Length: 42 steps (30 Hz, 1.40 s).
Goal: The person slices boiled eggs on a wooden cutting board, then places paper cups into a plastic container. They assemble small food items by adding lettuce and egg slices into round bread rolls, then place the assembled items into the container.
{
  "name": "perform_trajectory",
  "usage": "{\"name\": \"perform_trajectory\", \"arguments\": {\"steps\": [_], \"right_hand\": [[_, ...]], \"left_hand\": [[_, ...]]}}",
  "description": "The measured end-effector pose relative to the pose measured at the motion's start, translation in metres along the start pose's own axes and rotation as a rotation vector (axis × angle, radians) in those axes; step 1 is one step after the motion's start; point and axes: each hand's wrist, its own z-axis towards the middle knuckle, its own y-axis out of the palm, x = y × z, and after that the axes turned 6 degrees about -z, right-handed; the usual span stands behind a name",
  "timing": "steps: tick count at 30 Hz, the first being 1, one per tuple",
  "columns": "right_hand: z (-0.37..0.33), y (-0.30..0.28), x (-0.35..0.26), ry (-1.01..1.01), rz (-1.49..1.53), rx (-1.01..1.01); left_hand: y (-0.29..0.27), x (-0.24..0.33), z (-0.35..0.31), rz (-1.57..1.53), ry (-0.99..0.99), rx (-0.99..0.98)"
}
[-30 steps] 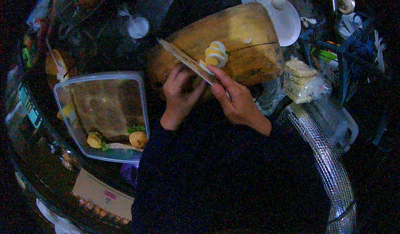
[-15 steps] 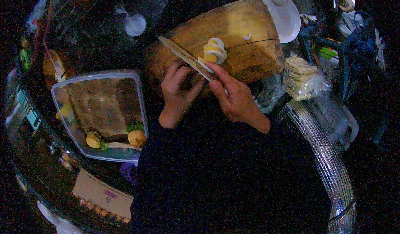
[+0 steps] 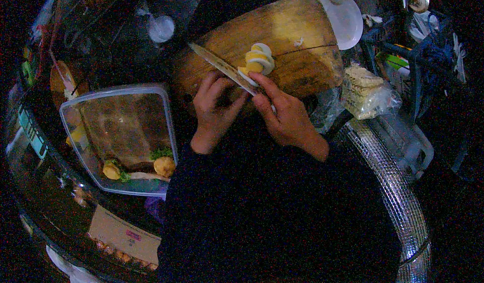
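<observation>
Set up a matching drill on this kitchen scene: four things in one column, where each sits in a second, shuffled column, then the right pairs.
Things:
1. knife
2. sliced boiled egg
3. clear plastic container
4. white plate

Places:
A. left of the person's hands, with bits of food inside
B. beyond the far right corner of the wooden cutting board
C. on the board, at the blade's edge
D. in the right hand, blade slanting over the board

Pairs: 1-D, 2-C, 3-A, 4-B
</observation>
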Motion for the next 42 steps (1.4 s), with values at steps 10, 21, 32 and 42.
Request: {"name": "perform_trajectory", "arguments": {"steps": [10, 21, 32, 42], "right_hand": [[0.002, -0.005, -0.002, 0.007, 0.039, -0.064], [0.001, -0.003, -0.002, 0.016, 0.05, -0.025], [0.003, 0.001, -0.003, -0.007, -0.077, 0.069], [0.003, 0.005, -0.013, 0.109, -0.417, 0.061]], "left_hand": [[-0.002, -0.005, -0.004, -0.011, -0.009, -0.019], [0.001, -0.003, -0.004, -0.046, -0.016, 0.011], [0.001, -0.001, -0.002, -0.058, -0.033, -0.005], [-0.001, 0.002, 0.005, -0.019, 0.045, 0.017]]}}
